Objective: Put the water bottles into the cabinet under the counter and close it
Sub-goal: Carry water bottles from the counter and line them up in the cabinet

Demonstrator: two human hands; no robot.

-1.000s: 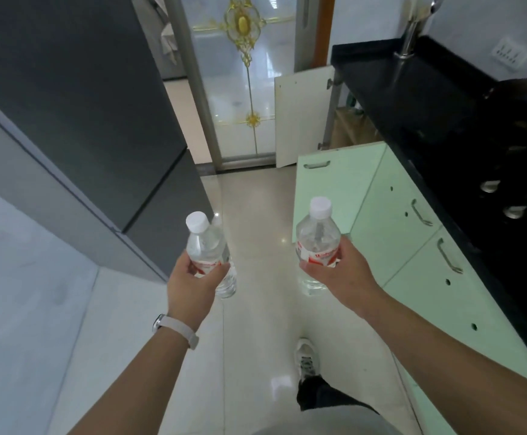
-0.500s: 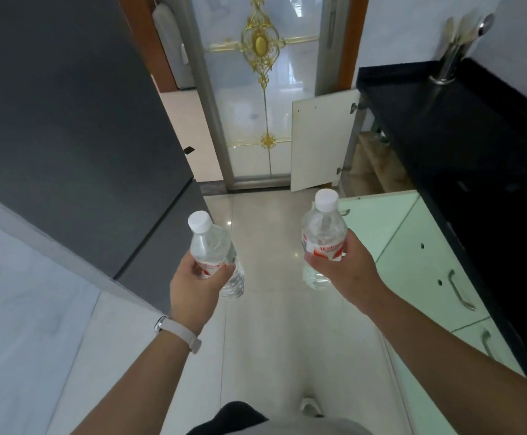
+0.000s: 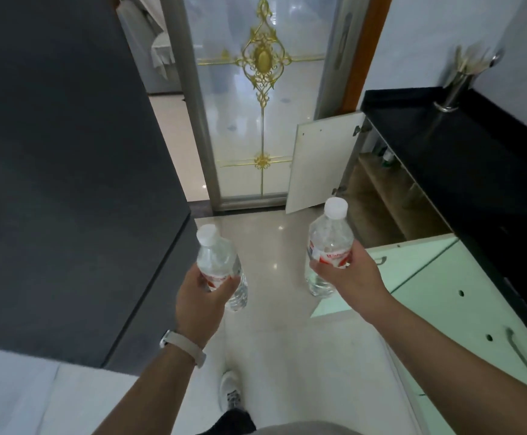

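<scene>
Closer now than a second ago, we have walked up the kitchen floor (image 3: pixel 274 324) and the open cabinet (image 3: pixel 378 196) under the black table (image 3: pixel 444 158) fills more of the view; its white door (image 3: pixel 321 164) stands swung out toward the glass door (image 3: pixel 262 98); our left hand (image 3: pixel 200 296) has its grip wrapped round the left bottle (image 3: pixel 219 268) at the label, cap up and leaning a little away from us; our right hand (image 3: pixel 350 271) has its grip clenched on the right bottle (image 3: pixel 329 243), upright, held just in front of the cabinet's opening and above the pale green drawers (image 3: pixel 463 296); both bottles are in the air, well apart from each other; a pale watch band (image 3: pixel 183 346) sits on the left wrist; a dark fridge (image 3: pixel 67 152) rises on our left; a metal cup of utensils (image 3: pixel 457 89) stands at the far end of the table.
</scene>
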